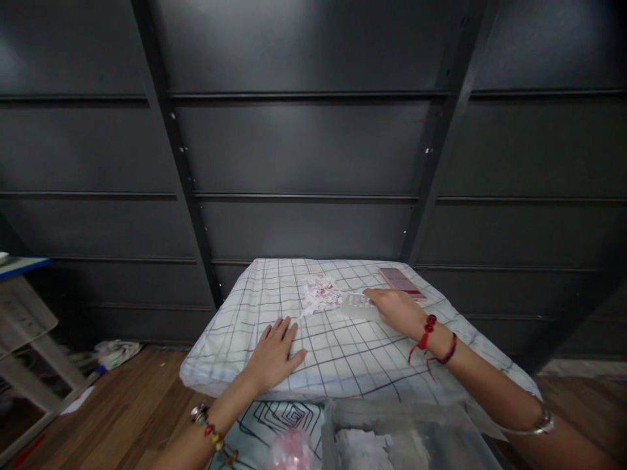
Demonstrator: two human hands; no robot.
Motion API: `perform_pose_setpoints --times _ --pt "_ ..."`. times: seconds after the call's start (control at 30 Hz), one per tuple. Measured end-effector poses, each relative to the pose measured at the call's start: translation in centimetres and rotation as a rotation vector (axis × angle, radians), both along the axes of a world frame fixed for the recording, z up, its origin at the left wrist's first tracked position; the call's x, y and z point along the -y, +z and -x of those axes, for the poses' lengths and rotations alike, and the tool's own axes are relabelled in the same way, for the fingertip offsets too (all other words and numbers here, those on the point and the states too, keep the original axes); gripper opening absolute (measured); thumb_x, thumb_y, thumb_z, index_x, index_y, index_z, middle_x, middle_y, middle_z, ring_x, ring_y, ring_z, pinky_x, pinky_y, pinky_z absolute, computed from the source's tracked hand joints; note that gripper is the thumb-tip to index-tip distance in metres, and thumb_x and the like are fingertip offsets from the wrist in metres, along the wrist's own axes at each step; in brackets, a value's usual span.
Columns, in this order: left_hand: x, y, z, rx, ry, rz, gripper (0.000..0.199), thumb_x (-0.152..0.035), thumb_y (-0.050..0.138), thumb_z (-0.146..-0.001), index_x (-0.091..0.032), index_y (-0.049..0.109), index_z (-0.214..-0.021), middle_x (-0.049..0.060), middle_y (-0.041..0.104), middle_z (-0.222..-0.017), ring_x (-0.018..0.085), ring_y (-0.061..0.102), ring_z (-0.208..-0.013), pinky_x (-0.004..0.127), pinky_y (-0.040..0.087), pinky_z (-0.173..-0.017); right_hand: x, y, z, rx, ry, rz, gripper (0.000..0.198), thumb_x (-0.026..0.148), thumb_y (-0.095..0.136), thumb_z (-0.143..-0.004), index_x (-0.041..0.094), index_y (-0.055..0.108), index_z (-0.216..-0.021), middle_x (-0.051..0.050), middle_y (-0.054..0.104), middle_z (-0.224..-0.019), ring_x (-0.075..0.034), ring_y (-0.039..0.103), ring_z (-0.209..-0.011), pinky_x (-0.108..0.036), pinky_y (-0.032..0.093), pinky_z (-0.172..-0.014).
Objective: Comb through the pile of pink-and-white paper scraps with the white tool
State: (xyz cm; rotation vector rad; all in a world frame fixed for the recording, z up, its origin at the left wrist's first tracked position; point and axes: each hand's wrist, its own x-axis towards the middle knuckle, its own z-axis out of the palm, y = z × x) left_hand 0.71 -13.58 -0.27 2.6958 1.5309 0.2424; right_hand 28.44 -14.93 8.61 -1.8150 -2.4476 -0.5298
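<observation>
My left hand (277, 356) lies flat on the checked white cloth (343, 359), its fingers spread and holding nothing. My right hand (396, 310) is closed on the near end of a pale, flat plastic piece (358, 305) with small slots or ridges along it; blur hides its exact kind. This piece rests low over the cloth, just right of a loose pile of small white and pink-red scraps (321, 294). Beyond my right hand, a pink phone (401, 282) lies on the cloth, partly covered by the hand.
Close to me stands a clear plastic box (330, 434) with white paper pieces in it. Left of it is a pink see-through bag (291, 450) on a patterned cloth (259, 424). Dark panels (304, 150) rise behind the table. A blue-edged desk (24, 266) stands at left.
</observation>
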Motion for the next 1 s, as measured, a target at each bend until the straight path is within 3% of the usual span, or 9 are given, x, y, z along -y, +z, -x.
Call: perform_pose_setpoints --times 0.2,0.37,0.67,1.0 --pt "0.3 0.5 -0.1 -0.002 0.008 0.012 0.061 -0.049 0.036 -0.087 -0.009 0.037 -0.133 0.017 0.027 -0.140 0.029 0.021 -0.130 0.044 0.018 -0.104 0.4 0.6 1.2 -0.021 -0.006 -0.014 0.031 0.003 0.036 -0.077 0.017 0.054 -0.099 -0.007 0.065 -0.094 -0.015 0.060 -0.087 -0.023 0.040 -0.070" --pt "0.3 0.5 -0.2 0.027 0.005 0.005 0.060 -0.049 0.037 -0.086 -0.010 0.038 -0.132 0.016 0.028 -0.140 0.030 0.022 -0.129 0.046 0.019 -0.103 0.7 0.4 1.4 -0.008 -0.080 0.003 0.032 -0.001 0.036 -0.072 0.013 0.054 -0.094 -0.010 0.065 -0.085 -0.018 0.062 -0.076 -0.025 0.039 -0.061" --pt "0.1 0.1 -0.1 0.029 0.005 -0.015 0.060 -0.049 0.037 -0.087 -0.010 0.039 -0.131 0.016 0.029 -0.139 0.030 0.023 -0.129 0.045 0.019 -0.103 2.6 0.7 4.4 -0.041 0.058 0.073 0.030 0.006 0.036 -0.078 0.017 0.054 -0.099 -0.006 0.066 -0.089 -0.017 0.061 -0.080 -0.024 0.039 -0.063" --pt "0.0 -0.2 0.0 0.035 0.007 -0.016 0.061 -0.050 0.037 -0.086 -0.011 0.038 -0.132 0.015 0.030 -0.139 0.030 0.023 -0.129 0.045 0.019 -0.103 -0.3 0.9 5.8 -0.033 0.126 0.027 0.036 0.003 0.035 -0.077 0.015 0.052 -0.107 -0.009 0.064 -0.097 -0.018 0.059 -0.086 -0.026 0.040 -0.072"
